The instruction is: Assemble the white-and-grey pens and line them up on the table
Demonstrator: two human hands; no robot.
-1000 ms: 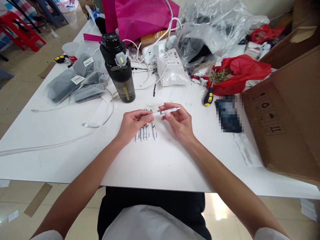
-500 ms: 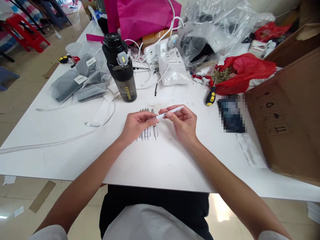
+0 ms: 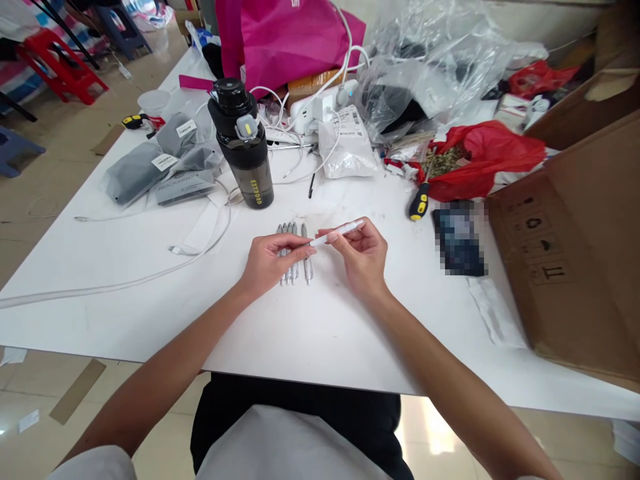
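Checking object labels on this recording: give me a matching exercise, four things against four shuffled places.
1. Raised pen
2. Black bottle
3. Red stool
4. Cardboard box

A. On the floor left of the table
B. At the table's right side
C. Held by left hand and right hand
D. Standing on the table beyond the left hand

Pairs: 1-C; 2-D; 3-A; 4-B

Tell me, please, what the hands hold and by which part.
A white pen: the left hand pinches one end, the right hand holds it toward the other.

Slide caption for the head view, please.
Left hand and right hand hold a white pen over a white table with more pens.
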